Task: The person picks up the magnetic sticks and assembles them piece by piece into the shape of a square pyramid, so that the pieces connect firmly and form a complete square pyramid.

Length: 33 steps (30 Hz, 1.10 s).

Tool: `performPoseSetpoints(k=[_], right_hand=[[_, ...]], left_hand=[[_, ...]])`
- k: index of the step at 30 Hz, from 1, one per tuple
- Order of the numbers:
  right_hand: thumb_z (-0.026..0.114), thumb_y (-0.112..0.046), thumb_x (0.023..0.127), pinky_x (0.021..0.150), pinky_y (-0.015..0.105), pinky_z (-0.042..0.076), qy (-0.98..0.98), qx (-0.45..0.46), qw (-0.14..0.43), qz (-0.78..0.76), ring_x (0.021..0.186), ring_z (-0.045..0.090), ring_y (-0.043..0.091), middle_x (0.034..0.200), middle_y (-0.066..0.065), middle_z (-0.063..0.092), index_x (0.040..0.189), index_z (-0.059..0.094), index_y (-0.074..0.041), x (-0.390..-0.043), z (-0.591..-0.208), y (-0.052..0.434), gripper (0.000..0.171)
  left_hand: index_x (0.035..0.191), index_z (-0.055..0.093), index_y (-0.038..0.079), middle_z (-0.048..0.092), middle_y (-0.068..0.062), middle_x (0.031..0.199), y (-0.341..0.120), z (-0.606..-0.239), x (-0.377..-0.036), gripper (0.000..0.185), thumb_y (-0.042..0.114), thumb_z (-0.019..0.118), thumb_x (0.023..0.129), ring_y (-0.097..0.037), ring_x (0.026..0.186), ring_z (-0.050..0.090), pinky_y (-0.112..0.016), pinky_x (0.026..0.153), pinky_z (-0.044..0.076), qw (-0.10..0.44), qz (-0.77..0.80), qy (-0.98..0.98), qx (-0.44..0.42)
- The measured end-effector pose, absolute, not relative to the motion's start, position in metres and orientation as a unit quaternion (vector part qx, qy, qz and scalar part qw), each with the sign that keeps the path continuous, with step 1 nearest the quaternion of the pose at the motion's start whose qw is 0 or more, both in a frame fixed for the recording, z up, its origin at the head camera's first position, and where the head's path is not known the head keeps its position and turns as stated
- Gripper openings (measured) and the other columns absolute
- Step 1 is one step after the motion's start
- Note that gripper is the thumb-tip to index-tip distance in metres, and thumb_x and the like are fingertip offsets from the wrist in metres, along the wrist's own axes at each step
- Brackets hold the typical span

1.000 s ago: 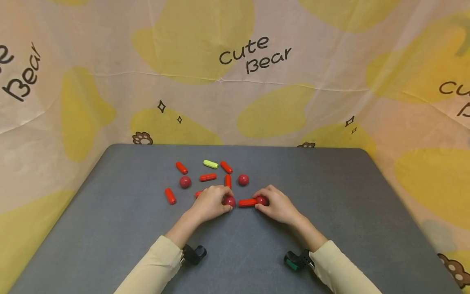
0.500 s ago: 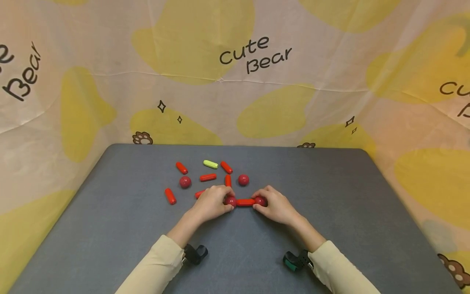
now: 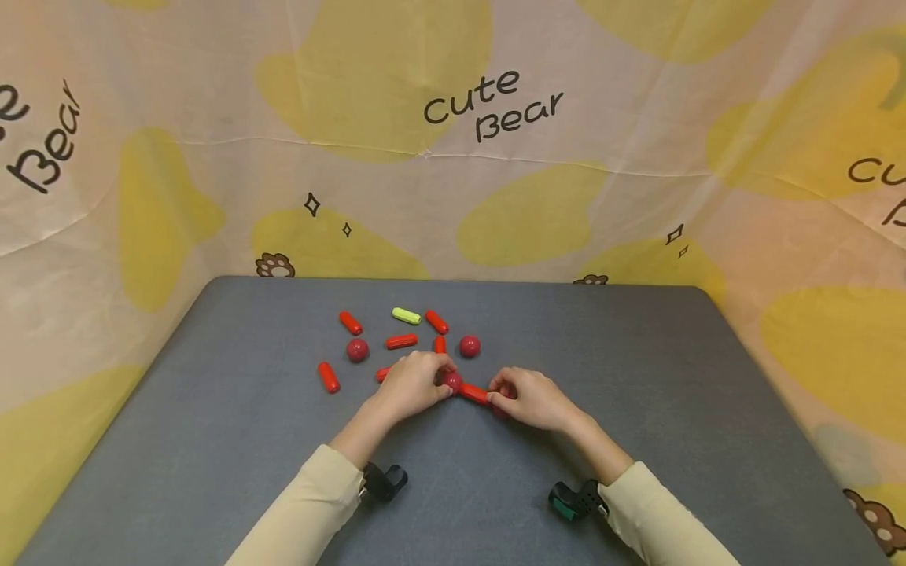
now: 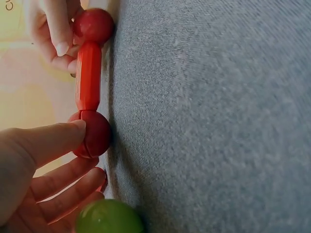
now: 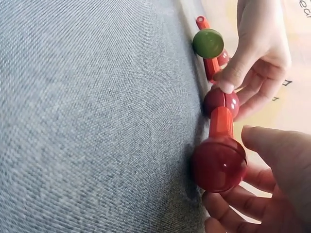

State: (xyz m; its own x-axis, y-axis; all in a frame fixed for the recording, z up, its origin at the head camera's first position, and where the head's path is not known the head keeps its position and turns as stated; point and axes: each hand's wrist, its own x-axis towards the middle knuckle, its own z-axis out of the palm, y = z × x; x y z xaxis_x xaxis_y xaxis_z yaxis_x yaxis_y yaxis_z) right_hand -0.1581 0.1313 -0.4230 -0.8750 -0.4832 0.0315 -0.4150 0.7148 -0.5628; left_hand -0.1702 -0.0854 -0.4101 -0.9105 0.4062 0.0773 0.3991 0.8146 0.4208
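Observation:
A red stick (image 3: pixel 473 393) joins two red balls on the tabletop. My left hand (image 3: pixel 414 385) pinches the left ball (image 4: pixel 97 134), thumb on its near side. Around the right ball (image 5: pixel 219 164) my right hand (image 3: pixel 534 397) is loosely spread; its thumb stands off the ball in both wrist views, and its other fingers lie close by it. Whether these fingers touch the ball I cannot tell. A green ball (image 5: pixel 208 43) sits beside the left hand in the wrist views, hidden from the head view. Another red stick (image 3: pixel 440 344) lies just beyond the left hand.
Behind the hands lie several loose red sticks (image 3: pixel 401 341), a yellow-green stick (image 3: pixel 406 316) and two red balls (image 3: pixel 357 350), one to the right (image 3: pixel 469 346). The grey table (image 3: pixel 637 354) ends at a printed cloth backdrop (image 3: pixel 524 204).
The stick, at first apart from the left ball, has met it. The joined piece has since tilted, left end farther away, right end nearer. My right thumb has loosened from its ball.

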Motion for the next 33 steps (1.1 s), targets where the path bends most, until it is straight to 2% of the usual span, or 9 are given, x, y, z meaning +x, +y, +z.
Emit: performPoseSetpoints(k=[5,10,21,33], right_hand=[[0.063,-0.022,0.085,0.048,0.020,0.037,0.916,-0.250,0.096,-0.299,0.051,0.045,0.001,0.064,-0.009,0.055,0.094,0.064,-0.012,-0.157,-0.423,0.129,0.013],[0.065,-0.022,0.084,0.045,0.019,0.035,0.910,-0.262,0.109,-0.303,0.049,0.043,0.000,0.064,-0.008,0.054,0.097,0.063,-0.010,-0.155,-0.424,0.126,0.017],[0.067,-0.021,0.082,0.044,0.019,0.033,0.916,-0.233,0.114,-0.307,0.047,0.042,0.004,0.064,-0.005,0.051,0.096,0.062,-0.006,-0.153,-0.424,0.117,0.021],[0.069,-0.020,0.081,0.043,0.020,0.032,0.921,-0.185,0.115,-0.323,0.046,0.042,0.006,0.061,-0.005,0.050,0.092,0.059,-0.006,-0.149,-0.425,0.110,0.021]], left_hand=[[0.096,0.069,0.014,0.067,0.000,0.082,-0.080,-0.408,-0.171,0.023,0.017,0.075,0.074,-0.013,0.066,0.056,-0.033,0.062,0.046,0.009,0.220,0.953,0.208],[0.097,0.070,0.013,0.067,-0.001,0.081,-0.073,-0.408,-0.173,0.022,0.016,0.074,0.076,-0.013,0.062,0.053,-0.031,0.058,0.045,0.010,0.223,0.951,0.215],[0.099,0.069,0.012,0.068,-0.002,0.087,-0.063,-0.410,-0.174,0.023,0.016,0.072,0.076,-0.014,0.065,0.055,-0.032,0.058,0.046,0.001,0.219,0.947,0.233],[0.100,0.069,0.013,0.067,-0.003,0.084,-0.058,-0.410,-0.174,0.023,0.015,0.072,0.077,-0.012,0.063,0.054,-0.028,0.054,0.044,0.001,0.222,0.946,0.235]])
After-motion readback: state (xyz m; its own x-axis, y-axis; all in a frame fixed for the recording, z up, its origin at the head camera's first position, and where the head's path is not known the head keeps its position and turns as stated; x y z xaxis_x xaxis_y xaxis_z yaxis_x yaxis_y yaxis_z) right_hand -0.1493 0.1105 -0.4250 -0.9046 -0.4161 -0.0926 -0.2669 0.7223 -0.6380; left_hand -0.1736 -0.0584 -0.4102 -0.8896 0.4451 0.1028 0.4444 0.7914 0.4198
